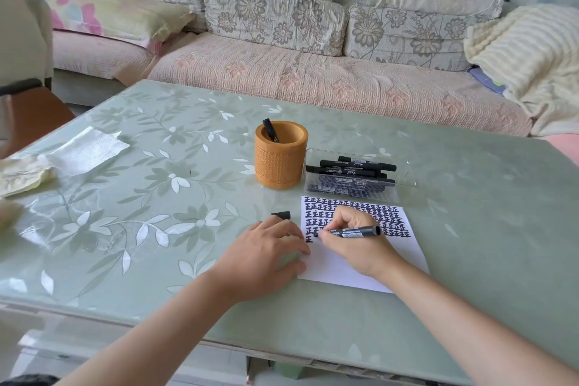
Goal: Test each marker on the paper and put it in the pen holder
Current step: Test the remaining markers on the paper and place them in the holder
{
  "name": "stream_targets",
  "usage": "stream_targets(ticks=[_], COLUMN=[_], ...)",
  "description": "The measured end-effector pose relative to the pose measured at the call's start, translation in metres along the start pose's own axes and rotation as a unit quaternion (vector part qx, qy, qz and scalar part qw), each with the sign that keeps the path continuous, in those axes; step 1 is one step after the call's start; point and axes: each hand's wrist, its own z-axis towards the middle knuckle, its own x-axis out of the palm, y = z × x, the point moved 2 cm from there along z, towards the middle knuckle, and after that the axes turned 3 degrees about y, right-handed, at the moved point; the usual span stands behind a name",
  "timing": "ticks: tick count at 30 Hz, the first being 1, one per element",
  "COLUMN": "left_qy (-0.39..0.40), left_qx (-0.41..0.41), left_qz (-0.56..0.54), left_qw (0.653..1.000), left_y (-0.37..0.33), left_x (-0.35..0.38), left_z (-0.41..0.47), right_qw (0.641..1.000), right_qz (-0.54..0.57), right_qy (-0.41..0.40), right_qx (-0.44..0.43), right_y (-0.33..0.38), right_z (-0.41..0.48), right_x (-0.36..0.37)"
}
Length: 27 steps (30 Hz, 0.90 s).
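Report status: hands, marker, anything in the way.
Right hand grips marker, tip on paper. Left hand flat at paper's left edge. Second marker in pen holder; cap loose beside paper, nothing blocking.

Both bare forearms reach in from the lower edge and converge toward the middle of the view. The left grip (266, 257) lies palm down on the worktop (156, 229), its fingers relaxed and slightly spread, with the fingertips at the left edge of the paper (407, 247). The right grip (351, 244) curls round a black marker (360, 231), pinching it near the tip between thumb and fingers. The barrel lies nearly level, its back end to the right and its tip on the paper.
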Motion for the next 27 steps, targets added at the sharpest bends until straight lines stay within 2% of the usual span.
stream_targets(ticks=[7, 27], left_qy=[-0.006, -0.011], left_qx=[-0.003, 0.002], left_qz=[-0.004, -0.014], left_qw=[1.0, 1.0], left_y=[0.0007, 0.0013], left_x=[0.0015, 0.0015], left_z=[0.0007, 0.0009], right_qw=[0.999, 0.999], right_qz=[-0.033, -0.014], right_qy=[0.005, 0.007], right_qx=[-0.016, -0.03], right_y=[0.0013, 0.0016], right_z=[-0.0015, -0.0027], right_x=[0.0004, 0.0005])
